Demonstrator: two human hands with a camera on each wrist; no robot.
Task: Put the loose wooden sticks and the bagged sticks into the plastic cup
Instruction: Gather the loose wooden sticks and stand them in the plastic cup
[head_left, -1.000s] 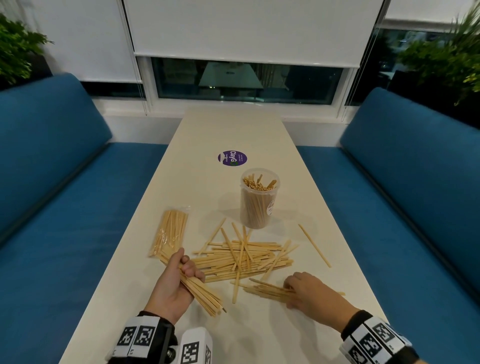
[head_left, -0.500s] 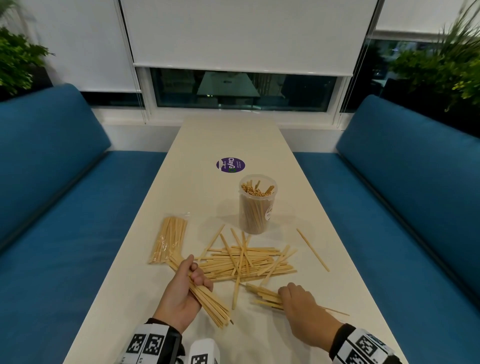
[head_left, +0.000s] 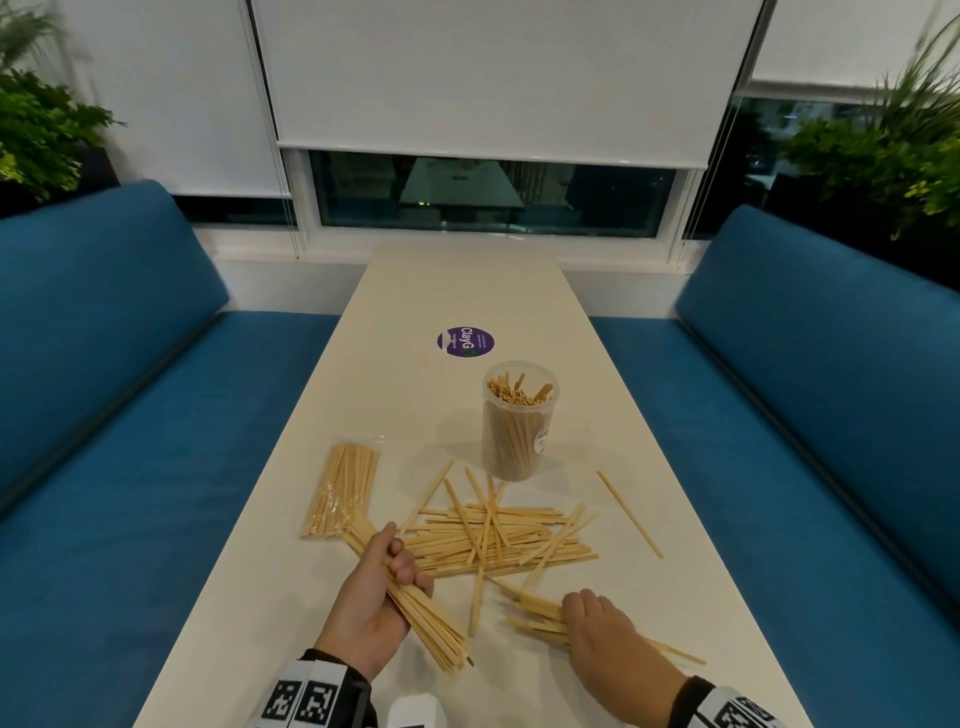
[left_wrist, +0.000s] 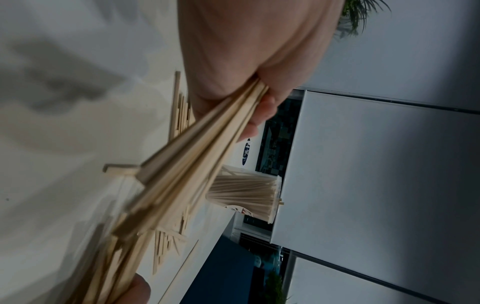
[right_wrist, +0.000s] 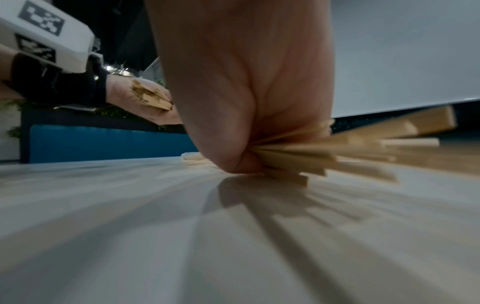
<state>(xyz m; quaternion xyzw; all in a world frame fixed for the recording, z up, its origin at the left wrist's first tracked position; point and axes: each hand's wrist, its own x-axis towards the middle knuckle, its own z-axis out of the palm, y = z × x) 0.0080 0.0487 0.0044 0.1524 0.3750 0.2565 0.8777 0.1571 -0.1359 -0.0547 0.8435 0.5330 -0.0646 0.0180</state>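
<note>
Two hands are seen low over the table. A bundle of sticks, slanting from far-left to near-right, is gripped by the left hand. Several loose sticks lying crosswise are pinched against the tabletop by the right hand, near the plastic cup.

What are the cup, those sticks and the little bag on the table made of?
Cup: clear, slightly frosted plastic; the sticks inside show through. Loose sticks: pale unfinished wood, apparently, flat-cut and matte. Bag: thin glossy transparent film that crinkles and glints. Table: smooth off-white, probably laminate.
</note>
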